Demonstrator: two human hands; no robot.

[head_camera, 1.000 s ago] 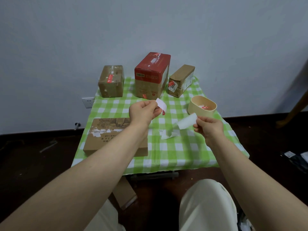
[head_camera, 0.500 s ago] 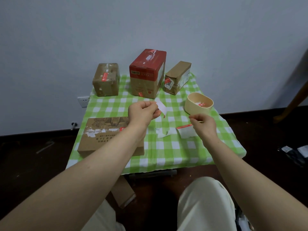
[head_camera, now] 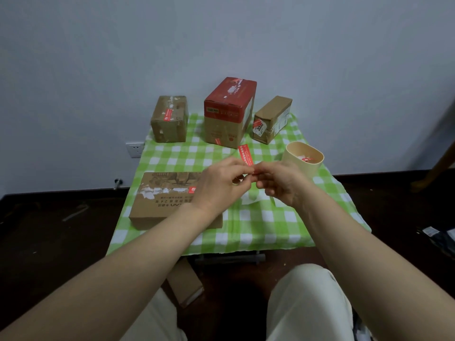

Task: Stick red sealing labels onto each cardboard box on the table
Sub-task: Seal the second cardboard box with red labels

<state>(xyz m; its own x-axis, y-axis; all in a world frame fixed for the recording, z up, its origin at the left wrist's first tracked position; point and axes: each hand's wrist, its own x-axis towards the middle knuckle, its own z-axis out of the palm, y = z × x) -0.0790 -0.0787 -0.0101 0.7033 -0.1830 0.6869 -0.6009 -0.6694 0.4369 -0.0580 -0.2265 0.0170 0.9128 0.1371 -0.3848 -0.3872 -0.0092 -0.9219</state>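
Above the table (head_camera: 270, 230), a red label (head_camera: 245, 155) is pinched at its lower end by the fingers of the left hand (head_camera: 221, 183) and right hand (head_camera: 283, 183) (readied, apparently, for sticking). Pressing it flat onto the near flat box (head_camera: 162, 200) is probably called for next.

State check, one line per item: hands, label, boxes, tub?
left hand: pinches red label
right hand: pinches it too
flat box: closed, labelled on top
left rear box: closed, labelled
red-topped box: upright, labelled low in front
right rear box: closed, sticker on end
tub: upright, open
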